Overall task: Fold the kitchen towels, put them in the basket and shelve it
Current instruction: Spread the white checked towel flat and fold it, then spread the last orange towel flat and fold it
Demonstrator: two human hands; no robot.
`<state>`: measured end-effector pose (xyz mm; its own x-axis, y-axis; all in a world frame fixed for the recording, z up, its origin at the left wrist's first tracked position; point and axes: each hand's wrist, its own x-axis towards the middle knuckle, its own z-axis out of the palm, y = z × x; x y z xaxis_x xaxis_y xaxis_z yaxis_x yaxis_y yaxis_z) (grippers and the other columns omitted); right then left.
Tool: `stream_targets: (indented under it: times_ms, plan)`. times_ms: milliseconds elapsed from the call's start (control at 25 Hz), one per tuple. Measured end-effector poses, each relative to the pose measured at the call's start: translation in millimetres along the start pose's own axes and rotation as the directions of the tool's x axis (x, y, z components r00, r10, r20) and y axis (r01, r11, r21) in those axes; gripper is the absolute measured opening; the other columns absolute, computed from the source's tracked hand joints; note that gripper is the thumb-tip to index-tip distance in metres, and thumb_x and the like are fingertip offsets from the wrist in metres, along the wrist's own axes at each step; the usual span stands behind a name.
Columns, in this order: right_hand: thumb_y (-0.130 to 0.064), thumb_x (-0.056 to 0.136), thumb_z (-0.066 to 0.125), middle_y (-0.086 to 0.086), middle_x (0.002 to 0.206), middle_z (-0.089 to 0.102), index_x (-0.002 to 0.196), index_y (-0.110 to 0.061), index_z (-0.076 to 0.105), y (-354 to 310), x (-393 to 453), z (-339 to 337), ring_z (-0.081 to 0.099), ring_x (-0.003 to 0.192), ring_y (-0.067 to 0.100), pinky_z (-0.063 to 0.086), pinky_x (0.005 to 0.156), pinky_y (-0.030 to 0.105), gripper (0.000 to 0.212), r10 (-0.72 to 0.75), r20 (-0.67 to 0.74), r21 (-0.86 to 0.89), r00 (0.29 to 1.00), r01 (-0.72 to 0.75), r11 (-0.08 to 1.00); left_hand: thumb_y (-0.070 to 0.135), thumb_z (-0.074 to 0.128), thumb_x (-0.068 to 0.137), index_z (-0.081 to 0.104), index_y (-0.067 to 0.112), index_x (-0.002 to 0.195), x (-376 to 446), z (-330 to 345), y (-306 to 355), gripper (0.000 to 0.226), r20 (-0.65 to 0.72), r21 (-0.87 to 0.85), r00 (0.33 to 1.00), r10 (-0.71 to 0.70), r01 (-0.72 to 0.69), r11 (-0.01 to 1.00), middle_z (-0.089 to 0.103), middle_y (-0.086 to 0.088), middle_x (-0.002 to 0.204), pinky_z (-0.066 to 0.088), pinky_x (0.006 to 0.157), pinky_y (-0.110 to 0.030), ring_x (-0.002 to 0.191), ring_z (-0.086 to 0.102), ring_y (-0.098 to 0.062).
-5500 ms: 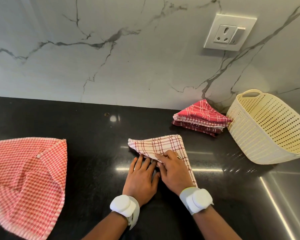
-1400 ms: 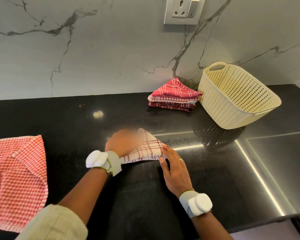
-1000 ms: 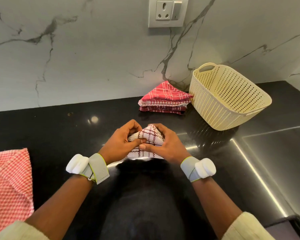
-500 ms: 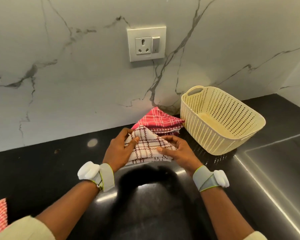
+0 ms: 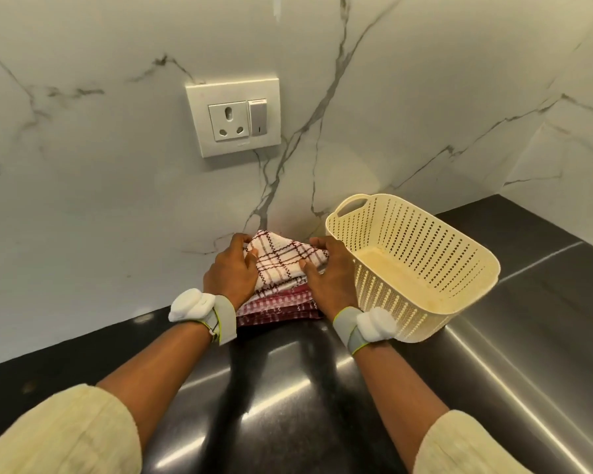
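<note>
From the head view, the left hand (image 5: 231, 270) and the right hand (image 5: 329, 271) each pinch an opposite side of a folded white kitchen towel with dark red checks (image 5: 281, 260), thumbs on top and fingers curled round its edges. It lies on a stack of folded red checked towels (image 5: 278, 307) on the black polished stone counter (image 5: 288, 388) against the marble wall. A cream perforated plastic basket (image 5: 425, 265) stands just right of the stack, with no towels in it.
</note>
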<state>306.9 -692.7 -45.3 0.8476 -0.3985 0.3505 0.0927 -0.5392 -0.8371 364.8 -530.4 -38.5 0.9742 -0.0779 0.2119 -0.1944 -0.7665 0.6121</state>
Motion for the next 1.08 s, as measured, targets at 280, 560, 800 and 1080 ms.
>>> stream_targets:
  times_ms: [280, 560, 800, 1080]
  plan:
    - [-0.012, 0.082, 0.064, 0.007, 0.112, 0.055, 0.110, -0.016, 0.057, 14.8, 1.7, 12.6, 0.054, 0.102, 0.027, 0.047, 0.088, 0.036, 0.028, -0.051, 0.045, -0.220, 0.998, 0.060, 0.974, 0.031, 0.040, 0.100, 0.048, 0.029, 0.133, 9.9, 21.8, -5.3, 0.033, -0.033, 0.178, 0.984, 0.174, -0.166, 0.970, 0.055, -0.001, 0.130, 0.048, 0.078, -0.041, 0.106, 0.058, -0.031]
    - [-0.019, 0.084, 0.058, 0.006, 0.131, 0.057, 0.122, -0.017, 0.059, 13.1, -9.9, 26.6, 0.048, 0.124, 0.024, 0.024, 0.112, 0.040, 0.038, -0.298, 0.211, -0.569, 0.931, 0.365, 0.737, 0.033, 0.029, 0.095, 0.046, 0.014, 0.138, -18.2, 27.3, -2.3, 0.050, 0.091, 0.407, 0.916, 0.392, -0.393, 0.825, 0.046, -0.010, 0.143, 0.028, 0.113, -0.044, 0.134, 0.039, -0.030]
    - [-0.022, 0.097, 0.038, 0.010, 0.151, 0.038, 0.143, -0.010, 0.042, 15.6, -15.7, 18.9, 0.029, 0.142, 0.027, 0.012, 0.118, 0.039, 0.048, -0.119, 0.477, -0.488, 0.871, 0.375, 0.788, 0.053, -0.008, 0.085, 0.016, 0.022, 0.153, -33.6, 12.1, -18.3, 0.079, 0.371, 0.326, 0.842, 0.392, -0.514, 0.794, 0.013, 0.000, 0.161, -0.009, 0.118, -0.034, 0.149, 0.004, -0.016]
    - [-0.017, 0.086, 0.054, 0.013, 0.147, 0.044, 0.132, -0.008, 0.055, -36.7, -145.7, 59.2, 0.038, 0.138, 0.032, 0.030, 0.114, 0.042, 0.047, -0.399, 0.488, -0.135, 0.776, 0.518, 0.844, 0.048, 0.034, 0.096, 0.047, 0.021, 0.140, -217.6, -74.3, -114.7, 0.054, 0.062, -0.031, 0.992, 0.112, -0.110, 0.993, 0.029, 0.006, 0.156, 0.007, 0.121, -0.036, 0.147, 0.014, -0.012]
